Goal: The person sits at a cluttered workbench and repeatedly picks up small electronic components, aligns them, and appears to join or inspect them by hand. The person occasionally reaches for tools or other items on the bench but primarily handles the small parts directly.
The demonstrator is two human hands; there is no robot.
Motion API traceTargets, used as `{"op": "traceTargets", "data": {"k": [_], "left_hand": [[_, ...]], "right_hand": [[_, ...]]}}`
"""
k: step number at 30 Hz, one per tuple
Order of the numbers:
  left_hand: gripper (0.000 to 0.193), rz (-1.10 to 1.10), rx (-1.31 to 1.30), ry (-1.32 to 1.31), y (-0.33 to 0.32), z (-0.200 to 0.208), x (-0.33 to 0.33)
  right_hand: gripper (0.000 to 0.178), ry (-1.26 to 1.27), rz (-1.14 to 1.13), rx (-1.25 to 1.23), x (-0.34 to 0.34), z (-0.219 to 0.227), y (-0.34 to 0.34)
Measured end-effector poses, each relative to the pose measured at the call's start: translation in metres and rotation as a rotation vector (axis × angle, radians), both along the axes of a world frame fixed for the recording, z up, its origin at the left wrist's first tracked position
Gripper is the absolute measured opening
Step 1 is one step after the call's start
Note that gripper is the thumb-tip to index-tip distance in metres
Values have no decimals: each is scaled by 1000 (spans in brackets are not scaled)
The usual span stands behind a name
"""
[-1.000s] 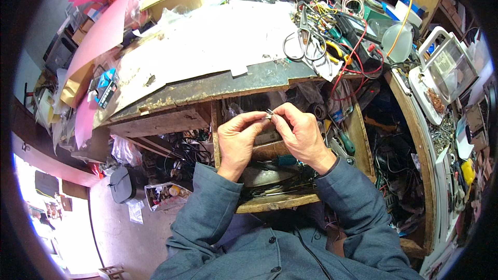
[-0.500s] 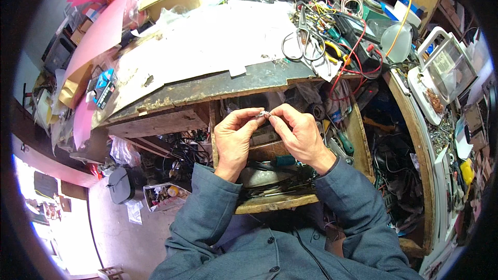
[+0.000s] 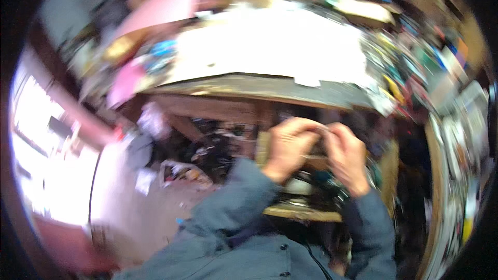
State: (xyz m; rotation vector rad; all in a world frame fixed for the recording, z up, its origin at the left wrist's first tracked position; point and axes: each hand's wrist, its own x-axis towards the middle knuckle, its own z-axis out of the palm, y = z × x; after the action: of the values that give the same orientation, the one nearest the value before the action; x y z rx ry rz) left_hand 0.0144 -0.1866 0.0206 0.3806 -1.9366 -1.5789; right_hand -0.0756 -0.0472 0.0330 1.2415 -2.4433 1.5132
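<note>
My left hand (image 3: 291,148) and my right hand (image 3: 346,156) meet fingertip to fingertip above an open wooden drawer (image 3: 303,213). Both are closed in a pinch. The small silvery piece seen between the fingertips half a second ago is now lost in motion blur. Under the hands the drawer holds a jumble of tools and parts, too smeared to name, partly hidden by my fingers and wrists.
Behind the drawer stands a workbench (image 3: 233,84) topped with a white sheet (image 3: 264,46). Tangled wires and tools (image 3: 397,72) crowd its right end. On the left, a pink sheet (image 3: 161,8) leans near a blue box (image 3: 162,51). A box of odds and ends (image 3: 184,173) sits on the floor.
The whole view has swung left and blurred, so the bench, drawer and hands appear farther right. My hands stay together over the drawer, fingertips still pinched.
</note>
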Motion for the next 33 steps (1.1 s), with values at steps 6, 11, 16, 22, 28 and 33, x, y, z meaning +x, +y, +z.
{"op": "traceTargets", "data": {"k": [6,11,16,22,28,33], "left_hand": [[10,-20,11,318,17,-35,-35],[12,-23,53,299,17,-35,-29],[17,-43,55,276,16,-36,-38],[18,-75,112,227,21,-35,-34],[20,-117,143,255,23,-42,-37],[18,-226,268,189,20,-39,-35]], "right_hand": [[16,-47,-26,-81,-4,-17,12],[20,-159,11,-109,-12,-35,8],[21,-319,48,-174,-25,-43,11],[19,-192,-82,-167,-30,-42,11],[17,-278,-30,-283,-35,-48,11],[17,-347,111,-262,-40,-47,13]]}}
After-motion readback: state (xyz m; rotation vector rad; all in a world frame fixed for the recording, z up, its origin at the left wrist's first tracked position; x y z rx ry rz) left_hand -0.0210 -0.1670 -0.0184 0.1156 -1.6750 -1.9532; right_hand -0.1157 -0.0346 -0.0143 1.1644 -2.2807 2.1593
